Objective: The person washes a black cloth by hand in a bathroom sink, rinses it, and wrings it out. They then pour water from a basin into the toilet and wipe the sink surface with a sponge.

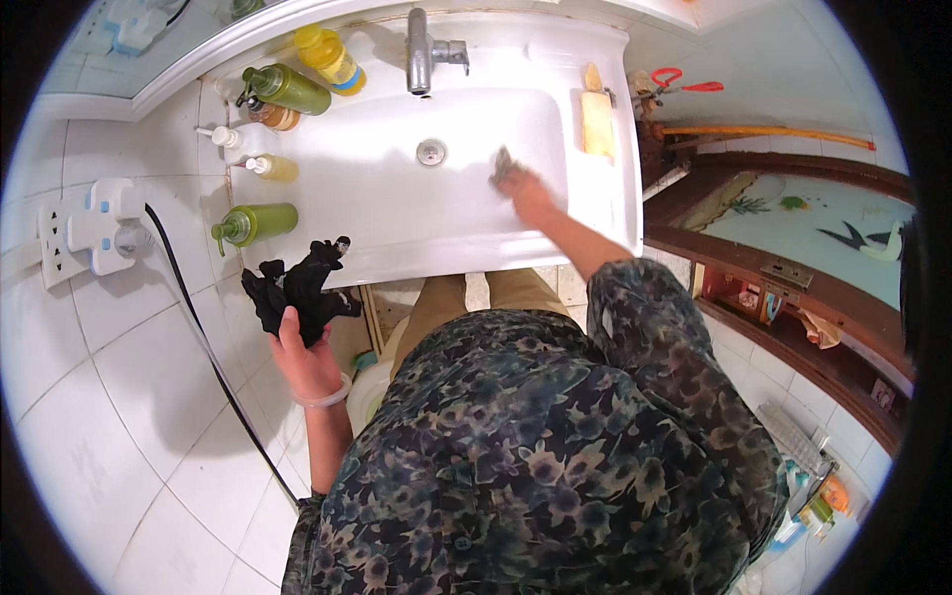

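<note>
My left hand point(305, 357), with a pale bangle at the wrist, grips a bunched black cloth point(294, 294) beside the front left corner of the white washbasin point(357, 193). Over the right side of the basin, my right hand point(529, 195) is shut on a small greyish rag point(503, 169); both are slightly blurred. Whether the rag touches the basin surface, I cannot tell. Up and to the left of the rag lies the round metal drain point(431, 152). At the back edge stands a chrome faucet point(420, 56).
Green pump bottles point(271, 223), a yellow bottle point(331, 59) and several smaller dispensers line the basin's left side. A yellow bar point(597, 123) lies on its right ledge. Red-handled scissors point(667, 80) are beyond. A black cable point(195, 320) runs down from the wall plug.
</note>
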`<state>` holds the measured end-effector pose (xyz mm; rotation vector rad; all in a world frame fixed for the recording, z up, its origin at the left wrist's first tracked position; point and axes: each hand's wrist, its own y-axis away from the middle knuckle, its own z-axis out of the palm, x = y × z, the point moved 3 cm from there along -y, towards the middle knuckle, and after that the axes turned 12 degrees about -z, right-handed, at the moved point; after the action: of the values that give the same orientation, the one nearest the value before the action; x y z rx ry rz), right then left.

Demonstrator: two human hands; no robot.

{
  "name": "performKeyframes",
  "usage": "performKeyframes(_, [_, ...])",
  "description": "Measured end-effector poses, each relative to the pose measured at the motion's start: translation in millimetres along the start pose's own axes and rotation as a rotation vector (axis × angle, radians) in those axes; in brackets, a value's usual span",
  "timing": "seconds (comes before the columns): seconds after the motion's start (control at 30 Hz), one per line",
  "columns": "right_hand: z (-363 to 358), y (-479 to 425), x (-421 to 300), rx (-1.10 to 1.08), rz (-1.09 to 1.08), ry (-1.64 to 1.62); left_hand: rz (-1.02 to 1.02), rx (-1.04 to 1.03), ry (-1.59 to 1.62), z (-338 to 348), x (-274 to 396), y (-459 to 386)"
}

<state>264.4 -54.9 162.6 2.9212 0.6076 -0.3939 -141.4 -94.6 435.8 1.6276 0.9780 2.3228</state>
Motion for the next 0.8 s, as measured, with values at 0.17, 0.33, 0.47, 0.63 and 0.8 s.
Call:
performKeyframes(0.17, [9.9,-39.0,-69.3,-0.186,0.032,-0.658,-0.017,0.089,0.065,-3.5,-13.0,1.7])
performKeyframes(0.33, [-58.3,-31.0,-64.4,-0.041,0.344,-1.013,-0.027,-0.011,0.06,0.7,-13.7,-0.3])
performKeyframes(0.47, [-123.4,39.8,-35.6,0.275,0.358,-0.678,-0.049,0.03,0.066,4.7,-15.0,-6.8])
performKeyframes(0.63, [-120.4,102.7,13.4,0.333,0.801,-0.696,-0.092,-0.003,0.082,19.0,-20.5,-20.8])
performKeyframes(0.8, [-60.9,10.5,18.9,0.583,0.64,-0.896,-0.09,-0.034,0.045,31.5,-20.5,-12.0])
